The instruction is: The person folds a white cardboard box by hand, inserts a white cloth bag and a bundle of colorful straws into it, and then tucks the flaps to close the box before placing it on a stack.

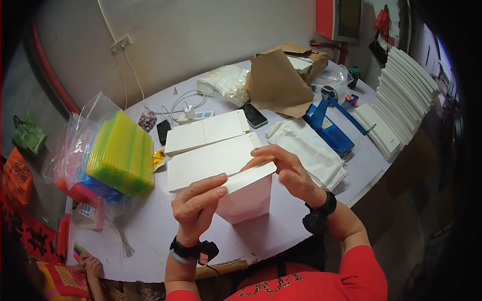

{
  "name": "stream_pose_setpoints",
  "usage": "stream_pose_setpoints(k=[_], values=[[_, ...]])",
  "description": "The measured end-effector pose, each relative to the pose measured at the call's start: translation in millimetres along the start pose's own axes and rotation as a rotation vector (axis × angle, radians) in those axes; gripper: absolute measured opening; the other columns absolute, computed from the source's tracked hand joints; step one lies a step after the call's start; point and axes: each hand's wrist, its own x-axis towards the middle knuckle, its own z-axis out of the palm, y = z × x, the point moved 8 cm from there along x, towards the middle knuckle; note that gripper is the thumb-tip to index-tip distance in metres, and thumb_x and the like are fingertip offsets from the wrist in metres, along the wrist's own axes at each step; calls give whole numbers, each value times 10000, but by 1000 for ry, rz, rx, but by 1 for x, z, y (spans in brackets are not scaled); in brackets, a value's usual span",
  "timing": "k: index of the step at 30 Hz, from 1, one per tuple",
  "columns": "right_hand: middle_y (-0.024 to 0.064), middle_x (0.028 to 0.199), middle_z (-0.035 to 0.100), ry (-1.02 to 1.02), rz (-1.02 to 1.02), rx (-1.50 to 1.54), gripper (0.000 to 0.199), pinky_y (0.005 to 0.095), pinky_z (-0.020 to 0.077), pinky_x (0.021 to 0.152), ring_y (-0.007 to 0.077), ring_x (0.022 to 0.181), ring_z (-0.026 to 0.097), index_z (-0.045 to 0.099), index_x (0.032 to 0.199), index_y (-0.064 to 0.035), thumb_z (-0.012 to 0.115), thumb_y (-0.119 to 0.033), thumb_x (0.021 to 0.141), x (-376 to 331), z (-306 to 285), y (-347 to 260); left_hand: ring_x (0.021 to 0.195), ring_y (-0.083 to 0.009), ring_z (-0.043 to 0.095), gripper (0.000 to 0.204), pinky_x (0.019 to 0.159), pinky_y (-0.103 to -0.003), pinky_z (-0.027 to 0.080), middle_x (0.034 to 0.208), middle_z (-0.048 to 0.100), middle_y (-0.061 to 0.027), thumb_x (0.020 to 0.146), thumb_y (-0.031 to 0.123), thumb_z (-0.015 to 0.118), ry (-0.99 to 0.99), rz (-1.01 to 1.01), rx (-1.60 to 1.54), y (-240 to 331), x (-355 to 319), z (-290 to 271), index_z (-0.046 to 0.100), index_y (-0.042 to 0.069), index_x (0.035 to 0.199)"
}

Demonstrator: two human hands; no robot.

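A white cardboard box point(246, 200) stands upright on the table in front of me, its narrow top flap toward me. My left hand point(198, 205) grips the left end of its top edge, fingers laid over the flap and thumb hidden. At the right end, my right hand point(288, 173) holds the flap edge with bent fingers. Just behind lie more white boxes: a long flat one point(201, 168) and, farther back, a pair point(221, 129) set end to end. Dark bands with small devices sit on both wrists.
Clear bags of yellow-green plastic pieces point(120, 155) stand left. Phones point(254, 115), a power strip point(197, 116) and brown paper point(278, 83) lie behind. White bags point(306, 150), a blue tape dispenser point(331, 130) and stacked white boards point(401, 95) are right. Another person's hands point(90, 265) rest lower left.
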Motion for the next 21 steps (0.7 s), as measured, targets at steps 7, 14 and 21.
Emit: stream_pose_setpoints(k=[7,14,21], values=[[81,1000,650,57,342,48,209,234,482,773,107,926,597,626,1096,5,628,-76,903,-9,-4,12,994,-292,662,233,780,-337,547,1103,643,-214,714,-89,657,-103,102,111,5,-1,5,695,44,902],[53,976,653,-6,283,-115,209,214,478,742,84,862,589,639,1086,-2,643,-70,888,-12,-2,3,987,-277,659,163,789,-330,539,1115,627,-236,739,-73,653,97,-76,-297,21,-8,-3,674,17,875],[47,893,665,-11,236,-201,210,217,472,674,79,770,587,650,1076,-6,659,-93,885,-9,-3,-3,870,-180,662,58,737,-281,531,991,679,-166,833,-20,667,97,-447,-159,9,0,-17,673,-10,889]])
